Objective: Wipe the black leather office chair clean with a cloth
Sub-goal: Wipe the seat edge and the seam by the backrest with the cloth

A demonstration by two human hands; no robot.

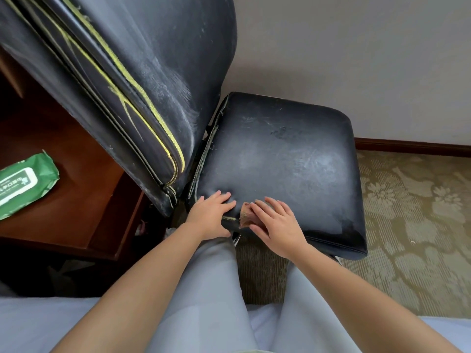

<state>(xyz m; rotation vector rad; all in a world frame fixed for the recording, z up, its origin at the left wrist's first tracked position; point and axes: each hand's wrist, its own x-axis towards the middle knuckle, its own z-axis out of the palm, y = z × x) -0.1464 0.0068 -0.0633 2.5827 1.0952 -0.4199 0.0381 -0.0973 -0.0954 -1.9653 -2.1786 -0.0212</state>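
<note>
My left hand (212, 215) grips the near seat edge of the black leather chair (277, 161), fingers on top. My right hand (276, 224) presses flat on a brownish cloth (246, 216) there. Green wipes pack (24, 184) on counter (84, 174), left.

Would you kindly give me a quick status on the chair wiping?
Left hand grips seat edge. Right hand flat, pressing cloth on seat's near edge. Seat streaky with dust. Nothing in the way.
</note>
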